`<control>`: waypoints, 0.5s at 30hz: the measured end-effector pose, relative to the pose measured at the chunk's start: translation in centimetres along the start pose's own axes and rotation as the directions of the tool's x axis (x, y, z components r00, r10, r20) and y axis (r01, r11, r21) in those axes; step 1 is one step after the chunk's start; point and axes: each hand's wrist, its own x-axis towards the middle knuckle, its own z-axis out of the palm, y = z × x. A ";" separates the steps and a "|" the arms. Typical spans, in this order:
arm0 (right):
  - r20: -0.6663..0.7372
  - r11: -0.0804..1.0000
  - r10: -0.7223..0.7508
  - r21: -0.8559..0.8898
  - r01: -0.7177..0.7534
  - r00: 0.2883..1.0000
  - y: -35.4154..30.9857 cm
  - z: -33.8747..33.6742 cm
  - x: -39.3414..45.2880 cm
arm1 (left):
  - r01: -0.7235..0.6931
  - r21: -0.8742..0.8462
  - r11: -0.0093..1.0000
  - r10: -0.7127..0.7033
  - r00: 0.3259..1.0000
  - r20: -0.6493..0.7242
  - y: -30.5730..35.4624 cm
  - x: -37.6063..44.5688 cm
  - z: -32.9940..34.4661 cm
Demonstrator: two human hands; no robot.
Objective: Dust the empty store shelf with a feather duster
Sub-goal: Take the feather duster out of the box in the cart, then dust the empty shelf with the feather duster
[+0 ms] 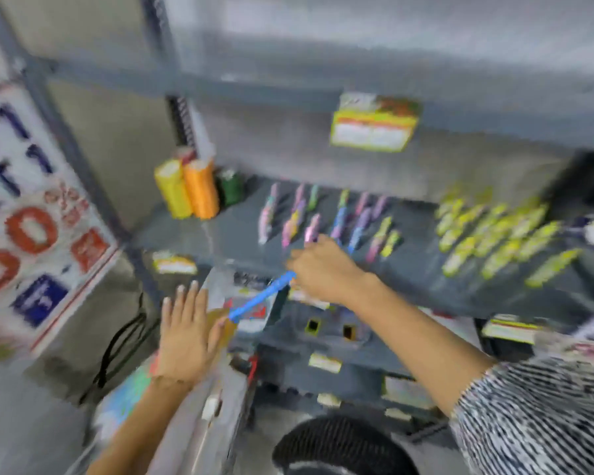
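Two hands: right [323,269] grips one blue duster handle [261,296], left [185,334] spread flat.

Blurred store interior: grey metal shelving [220,234] fills the centre and right; a beige wall [117,138] and printed poster [31,214] occupy the left.

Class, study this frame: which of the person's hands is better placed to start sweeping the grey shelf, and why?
Right. The right hand grips the blue plastic handle at the grey metal shelf's front edge; the left hand is open, lower, holding nothing.
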 end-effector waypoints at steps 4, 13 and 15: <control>-0.223 0.969 0.237 0.119 -0.214 0.946 6.3 -7.9 -7.1 | -0.182 -0.009 0.983 0.176 0.962 -0.207 6.2 6.0 -7.8; -0.399 0.680 0.733 0.428 -0.595 0.551 14.1 -19.3 -24.5 | -0.596 0.068 0.800 0.436 0.500 -0.749 26.3 15.5 -23.6; -0.366 0.633 0.773 0.388 -0.670 0.519 15.1 -20.0 -27.8 | -0.652 0.088 0.753 0.483 0.458 -0.747 31.7 16.7 -25.2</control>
